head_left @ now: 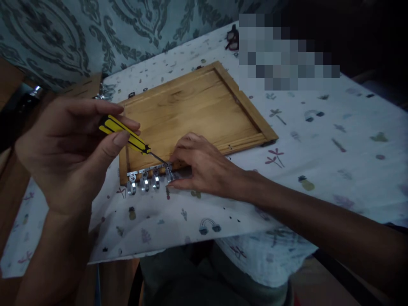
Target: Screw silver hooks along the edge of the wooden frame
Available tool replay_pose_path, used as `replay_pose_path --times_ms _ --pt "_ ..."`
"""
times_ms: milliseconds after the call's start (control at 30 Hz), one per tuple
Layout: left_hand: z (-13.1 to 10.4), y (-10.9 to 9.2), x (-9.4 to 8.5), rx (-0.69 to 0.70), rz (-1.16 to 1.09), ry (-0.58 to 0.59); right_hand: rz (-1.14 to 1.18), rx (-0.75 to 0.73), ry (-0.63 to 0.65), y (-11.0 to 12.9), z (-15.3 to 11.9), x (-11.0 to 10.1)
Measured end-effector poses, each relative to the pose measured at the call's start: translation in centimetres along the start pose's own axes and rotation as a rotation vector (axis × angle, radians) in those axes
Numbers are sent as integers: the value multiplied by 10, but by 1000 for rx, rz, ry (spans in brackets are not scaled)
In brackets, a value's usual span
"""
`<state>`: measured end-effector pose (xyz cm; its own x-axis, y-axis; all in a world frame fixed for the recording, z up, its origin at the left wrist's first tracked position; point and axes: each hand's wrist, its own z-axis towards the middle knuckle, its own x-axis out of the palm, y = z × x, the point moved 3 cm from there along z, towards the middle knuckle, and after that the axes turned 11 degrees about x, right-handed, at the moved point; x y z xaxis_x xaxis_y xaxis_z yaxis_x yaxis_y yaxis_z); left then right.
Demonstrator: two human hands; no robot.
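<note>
Wooden panel (181, 108), beneath and beyond the right hand (205, 166), bears three metal hooks (145, 182), apparently seated, to that hand's left, while a fourth hook (169, 173), seemingly pinched by the same hand, appears unfinished under the screwdriver (127, 137) gripped in the left hand (72, 148).

Hooks (145, 180) and the right hand (200, 165) are crowding the board's (185, 112) lower-left edge; the desk (331, 170) at frame right is offering room.
</note>
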<state>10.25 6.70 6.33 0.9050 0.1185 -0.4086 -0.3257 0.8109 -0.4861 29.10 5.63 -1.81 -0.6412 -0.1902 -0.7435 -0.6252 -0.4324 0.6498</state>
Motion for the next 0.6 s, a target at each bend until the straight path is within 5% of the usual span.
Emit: replay_pose_path --times_ms 233,600 --pt "-1 6 2 226 69 -32 4 6 -6 0 1 2" --pt "0 4 -2 132 58 18 -9 21 14 1 0 0"
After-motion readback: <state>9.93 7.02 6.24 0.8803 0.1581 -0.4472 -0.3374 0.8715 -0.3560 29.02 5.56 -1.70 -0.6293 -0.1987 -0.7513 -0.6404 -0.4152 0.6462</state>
